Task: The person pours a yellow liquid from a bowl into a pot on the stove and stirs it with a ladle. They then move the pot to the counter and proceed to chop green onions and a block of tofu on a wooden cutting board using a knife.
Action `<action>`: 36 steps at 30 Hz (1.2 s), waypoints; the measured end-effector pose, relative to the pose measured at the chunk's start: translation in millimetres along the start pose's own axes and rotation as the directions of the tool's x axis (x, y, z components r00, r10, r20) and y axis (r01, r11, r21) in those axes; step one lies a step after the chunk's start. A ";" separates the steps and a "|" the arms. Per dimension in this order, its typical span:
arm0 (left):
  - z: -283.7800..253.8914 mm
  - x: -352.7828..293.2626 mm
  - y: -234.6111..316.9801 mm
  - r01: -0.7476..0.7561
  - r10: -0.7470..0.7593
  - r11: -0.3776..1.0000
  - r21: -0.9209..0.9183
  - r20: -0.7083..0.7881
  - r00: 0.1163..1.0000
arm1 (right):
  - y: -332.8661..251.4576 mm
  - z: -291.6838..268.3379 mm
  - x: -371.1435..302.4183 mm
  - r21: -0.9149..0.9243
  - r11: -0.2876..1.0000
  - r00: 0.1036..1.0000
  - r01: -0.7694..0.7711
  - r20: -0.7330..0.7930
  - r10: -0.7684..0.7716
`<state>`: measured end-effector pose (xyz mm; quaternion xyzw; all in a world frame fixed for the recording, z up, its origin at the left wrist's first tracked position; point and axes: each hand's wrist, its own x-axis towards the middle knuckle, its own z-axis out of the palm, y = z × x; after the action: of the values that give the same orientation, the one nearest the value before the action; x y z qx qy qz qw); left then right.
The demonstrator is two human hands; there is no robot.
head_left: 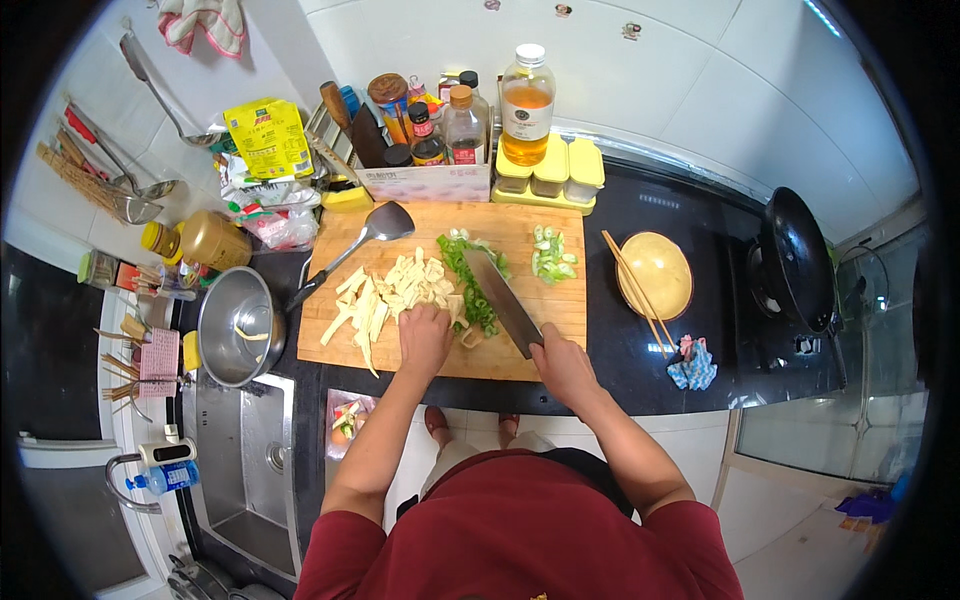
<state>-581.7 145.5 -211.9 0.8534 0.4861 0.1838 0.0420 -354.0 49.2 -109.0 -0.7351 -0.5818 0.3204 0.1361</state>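
My right hand (563, 362) grips the handle of a cleaver (505, 305), whose broad blade slants up and left over chopped green leaves (470, 272) on a wooden cutting board (555, 335). My left hand (427, 338) is closed, fingers bent down at the near edge of a pile of pale yellow strips (400, 288); its fingertips are partly hidden. Sliced scallion (553, 254) lies in a small heap on the board's right side. A spatula (388, 222) rests across the board's upper left corner, its dark handle reaching toward a metal bowl (242, 325).
Bottles stand in a box (425, 184) behind the board, beside yellow-lidded seasoning jars (548, 175) topped by an oil bottle (527, 105). To the right are a yellow bowl (655, 275) with chopsticks (637, 290), a crumpled cloth (692, 365) and a wok (798, 260). A sink (245, 455) lies left.
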 end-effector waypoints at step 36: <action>14.5 -48.3 40.6 0.327 -0.378 0.849 -0.415 -0.044 0.925 | 19.7 -0.8 -37.3 -0.307 0.928 0.966 0.214 0.207 -0.154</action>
<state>-565.8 84.9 -228.4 0.7095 0.5882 0.3210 0.2181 -342.8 8.5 -108.0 -0.6575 -0.7032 0.2704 -0.0109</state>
